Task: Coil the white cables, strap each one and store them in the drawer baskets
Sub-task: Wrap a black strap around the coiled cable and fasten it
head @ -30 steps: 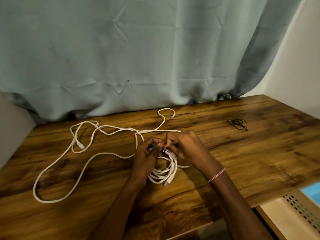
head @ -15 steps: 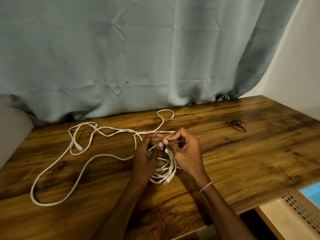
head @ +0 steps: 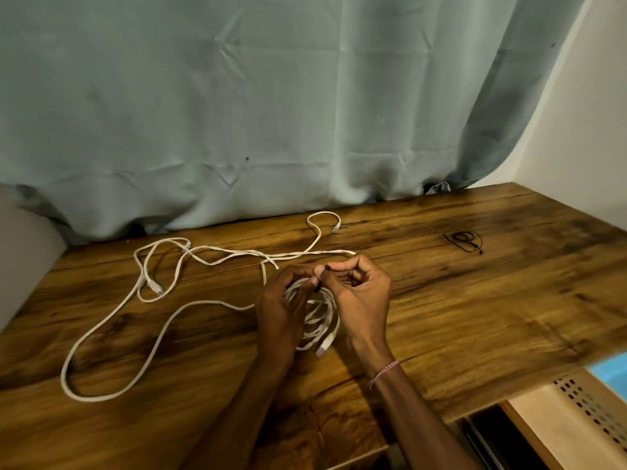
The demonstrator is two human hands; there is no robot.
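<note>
Pulled upward this past second in the right hand's [head: 359, 296] pinch: thin black strap [head: 318, 287], twelve o'clock on the coiled white cable [head: 320, 322] gripped by the left hand [head: 281, 307] on the brown wooden desk [head: 475, 317]. Likely cinching now; storing still ahead.

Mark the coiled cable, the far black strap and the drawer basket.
coiled white cable [head: 319, 313]: head view, loops between the hands.
far black strap [head: 465, 243]: head view, its strand.
drawer basket [head: 576, 401]: head view, perforated wall.
</note>
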